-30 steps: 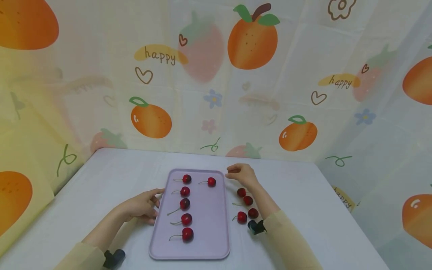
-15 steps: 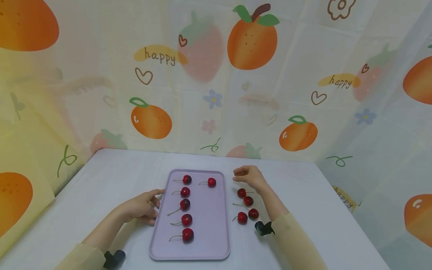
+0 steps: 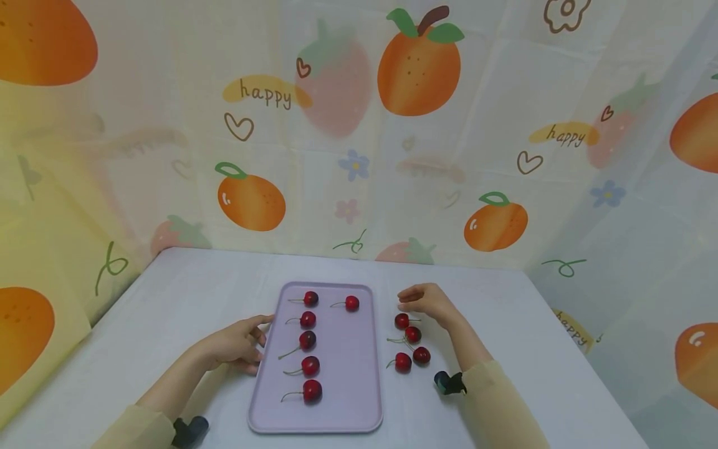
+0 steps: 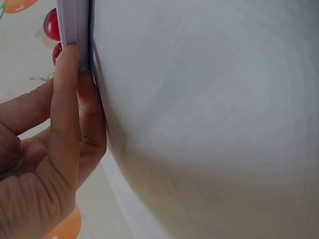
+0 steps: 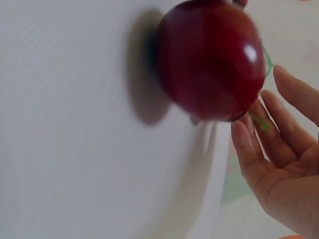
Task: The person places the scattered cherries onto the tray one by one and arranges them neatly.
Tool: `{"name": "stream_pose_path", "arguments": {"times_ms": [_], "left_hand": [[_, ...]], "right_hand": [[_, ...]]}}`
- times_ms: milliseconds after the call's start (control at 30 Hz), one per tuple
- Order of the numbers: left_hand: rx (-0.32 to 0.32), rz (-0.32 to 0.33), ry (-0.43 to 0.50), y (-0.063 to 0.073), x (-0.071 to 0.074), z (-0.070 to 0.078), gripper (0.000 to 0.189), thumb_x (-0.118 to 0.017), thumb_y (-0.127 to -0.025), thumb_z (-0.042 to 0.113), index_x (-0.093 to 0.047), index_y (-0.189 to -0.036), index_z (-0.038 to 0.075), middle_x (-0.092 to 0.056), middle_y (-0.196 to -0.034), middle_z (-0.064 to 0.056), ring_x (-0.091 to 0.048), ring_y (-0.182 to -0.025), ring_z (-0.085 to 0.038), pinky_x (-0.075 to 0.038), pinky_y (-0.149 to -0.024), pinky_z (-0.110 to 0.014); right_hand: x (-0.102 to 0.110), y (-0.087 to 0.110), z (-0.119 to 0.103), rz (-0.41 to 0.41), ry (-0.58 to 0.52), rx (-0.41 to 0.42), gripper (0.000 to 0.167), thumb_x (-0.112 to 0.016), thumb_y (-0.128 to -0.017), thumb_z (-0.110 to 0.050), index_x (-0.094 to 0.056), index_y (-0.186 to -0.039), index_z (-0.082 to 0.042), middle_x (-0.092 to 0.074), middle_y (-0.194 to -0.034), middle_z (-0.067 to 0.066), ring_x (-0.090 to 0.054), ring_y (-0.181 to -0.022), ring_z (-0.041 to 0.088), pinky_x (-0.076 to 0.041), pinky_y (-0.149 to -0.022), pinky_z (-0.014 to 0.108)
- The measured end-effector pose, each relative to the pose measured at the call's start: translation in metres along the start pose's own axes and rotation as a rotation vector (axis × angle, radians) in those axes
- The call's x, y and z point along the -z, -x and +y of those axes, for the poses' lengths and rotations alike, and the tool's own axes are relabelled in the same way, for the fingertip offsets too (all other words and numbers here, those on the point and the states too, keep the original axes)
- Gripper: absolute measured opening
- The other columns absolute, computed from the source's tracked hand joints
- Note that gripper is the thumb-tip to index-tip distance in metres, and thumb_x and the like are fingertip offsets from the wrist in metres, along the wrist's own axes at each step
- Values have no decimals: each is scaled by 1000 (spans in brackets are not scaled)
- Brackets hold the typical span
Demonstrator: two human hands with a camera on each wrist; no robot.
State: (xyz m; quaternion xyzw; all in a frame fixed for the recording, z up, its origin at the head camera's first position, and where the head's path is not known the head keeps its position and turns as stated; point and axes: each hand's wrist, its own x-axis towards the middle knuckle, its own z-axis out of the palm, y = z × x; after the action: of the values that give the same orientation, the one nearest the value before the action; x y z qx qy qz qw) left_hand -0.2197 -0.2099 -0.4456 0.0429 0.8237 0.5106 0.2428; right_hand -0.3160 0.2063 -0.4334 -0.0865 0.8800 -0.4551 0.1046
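My left hand [image 3: 238, 343] lies along the left edge of a lavender tray [image 3: 348, 399], fingertips against its outer side. The left wrist view shows those fingers [image 4: 66, 109] touching the tray's side wall [image 4: 72, 25]. On the tray, several red cherries with stems form a column at the left, and a single cherry [image 3: 351, 304] lies at the top right. My right hand [image 3: 429, 300], holding nothing, hovers just beyond the farthest loose cherry [image 3: 401, 321] right of the tray. Up close in the right wrist view, a cherry [image 5: 212, 59] partly hides the loosely bent fingers [image 5: 279, 134].
More loose cherries lie nearer me on the white table [image 3: 505, 324], including a cherry [image 3: 412, 335], a darker cherry [image 3: 421, 356] and a cherry [image 3: 402, 362]. A fruit-printed cloth [image 3: 348, 187] hangs behind the table and along both sides.
My right hand has moved away from the tray's top right corner, to the right and slightly toward me, over the loose cherries. The left hand, tray and cherries have stayed put.
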Motion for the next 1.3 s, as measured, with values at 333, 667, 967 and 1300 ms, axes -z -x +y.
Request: {"name": "stream_pose_path", "arguments": {"times_ms": [333, 667, 967, 1300], "left_hand": [[-2, -1, 4, 0, 0, 0, 90, -66, -77, -7, -22, -155, 1, -44, -111, -17, -53, -65, -16, -57, -58, -24], [-3, -2, -2, 0, 1, 0, 90, -67, -77, -6, -22, -155, 1, -45, -111, -18, -53, -65, -16, -57, -57, -24], [2, 3, -2, 0, 0, 0, 90, -67, -77, -7, -23, -155, 1, -45, -111, -18, -53, -65, -16, -57, -57, -24], [-19, -17, 37, 1, 0, 0, 90, -65, -76, -8, -22, -154, 0, -44, -110, -17, -54, -70, -17, -59, -59, -25]], "right_hand": [[2, 5, 9, -103, 4, -23, 38, -75, -85, -17, -68, -119, 1, -72, -116, 17, -68, -93, 14, -58, -94, 38], [0, 4, 14, -151, 23, 20, 37, -78, -82, -17, -70, -115, -2, -74, -110, 15, -67, -97, 14, -55, -95, 37], [0, 4, 13, -140, 54, 11, 34, -80, -80, -15, -73, -111, -4, -73, -109, 12, -63, -94, 14, -55, -94, 36], [-2, 0, 18, -143, 71, 4, 33, -80, -80, -16, -74, -110, -5, -73, -109, 11, -62, -95, 14, -56, -92, 35]]}}
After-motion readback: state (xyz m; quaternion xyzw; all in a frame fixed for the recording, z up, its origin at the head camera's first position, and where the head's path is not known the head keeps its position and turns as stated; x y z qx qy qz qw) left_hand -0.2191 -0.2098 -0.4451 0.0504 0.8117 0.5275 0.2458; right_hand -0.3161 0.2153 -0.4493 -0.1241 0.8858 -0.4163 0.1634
